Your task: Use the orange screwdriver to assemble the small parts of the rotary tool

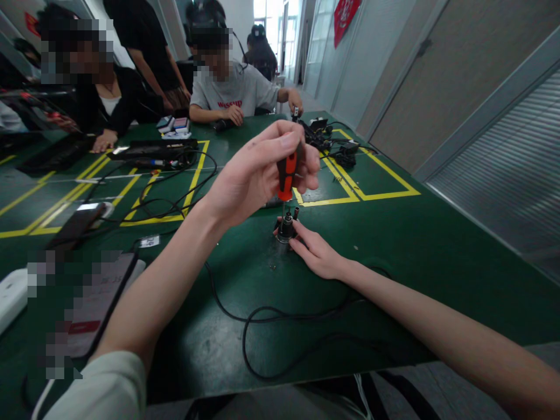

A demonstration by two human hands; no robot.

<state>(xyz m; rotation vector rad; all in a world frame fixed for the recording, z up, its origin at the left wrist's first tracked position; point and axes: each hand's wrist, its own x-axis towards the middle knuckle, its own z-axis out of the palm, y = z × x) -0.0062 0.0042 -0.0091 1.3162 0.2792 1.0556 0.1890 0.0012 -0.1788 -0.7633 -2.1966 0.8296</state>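
Above green tabletop (415, 251), gripping screwdriver (286, 175) in left hand (266, 160), pinching black part (287, 228) at its six o'clock with right hand (318, 254): best to press straight down, turning slowly!

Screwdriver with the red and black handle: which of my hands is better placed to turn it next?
Probably your left hand: it already grips the screwdriver, shaft pointing down at the small dark part, while your right hand holds that part.
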